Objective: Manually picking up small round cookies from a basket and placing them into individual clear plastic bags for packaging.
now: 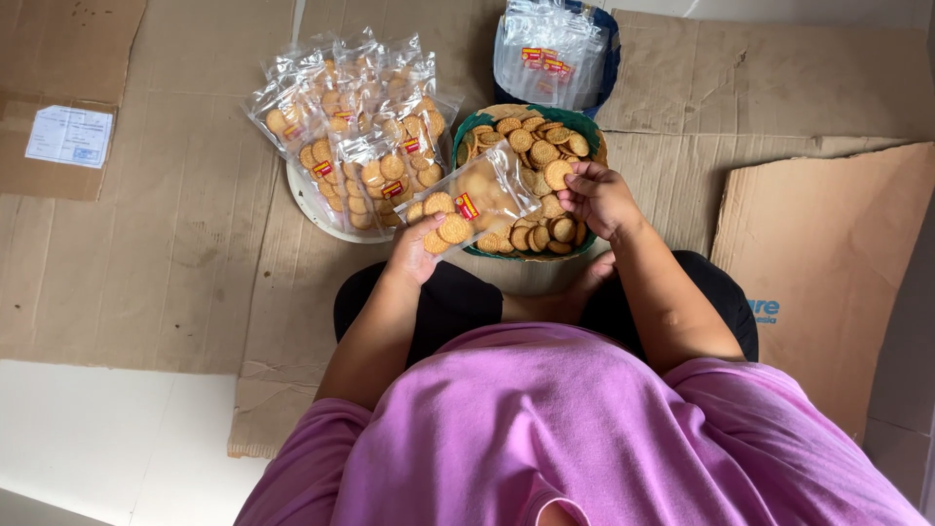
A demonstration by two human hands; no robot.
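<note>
Both hands work over a round basket (474, 125) w/ a green rim, full of round golden biscuits (539, 152). Left hand (417, 251) grips a clear plastic bag (474, 198) by its lower end, fingers closed on it; bag is part-filled, several biscuits sit at the held end, red-yellow label near the middle. Bag lies tilted across the basket's left edge, open end pointing up-right toward the right hand. Right hand (597, 195) is down in the basket, fingers curled narrow & pinched on a biscuit near the bag's mouth.

Just left of the basket, touching it or nearly so, a pile of filled bags (355, 127) of the same kind rests on a white plate (304, 200). Behind the basket, a dark blue container holds a stack of empty clear bags (548, 54). All sits on flattened cardboard (185, 244) on the floor. Person wears a pink top, seated cross-legged close to the basket.
</note>
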